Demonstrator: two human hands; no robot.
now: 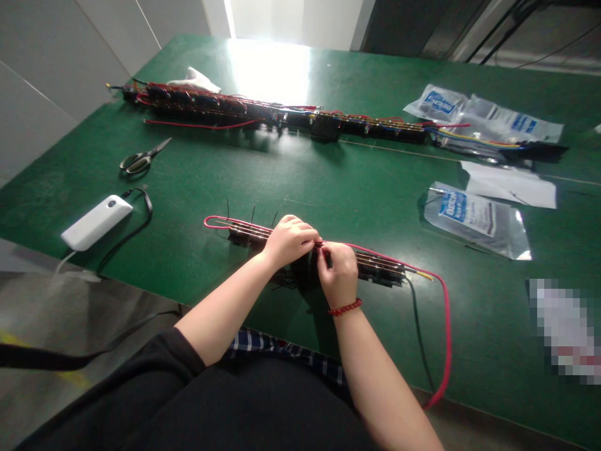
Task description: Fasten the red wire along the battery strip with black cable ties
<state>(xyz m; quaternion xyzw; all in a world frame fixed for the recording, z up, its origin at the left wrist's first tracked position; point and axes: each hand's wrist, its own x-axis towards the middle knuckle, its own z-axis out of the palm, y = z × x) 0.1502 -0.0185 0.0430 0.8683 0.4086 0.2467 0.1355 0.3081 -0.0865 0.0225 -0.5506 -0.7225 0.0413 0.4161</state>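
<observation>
A long black assembly [382,268] with thin copper-coloured rods along its top lies near the table's front edge. Along it runs a red cable [385,255], looped at the left end and hanging over the front edge at the right. Over the middle, my left hand [292,239] is closed, fingertips pinched at the red cable. My right hand [339,266], with a red bead bracelet at the wrist, pinches right beside it, fingertips nearly touching the left ones. A small dark piece between them is too hidden to name. Thin black strips like cable ties [254,215] stick up at left.
A longer wired assembly [253,113] lies across the back of the green table [211,169]. Scissors [143,158] and a white device [97,222] with a black cord are at left. Plastic bags [479,219] and white paper [509,183] lie at right.
</observation>
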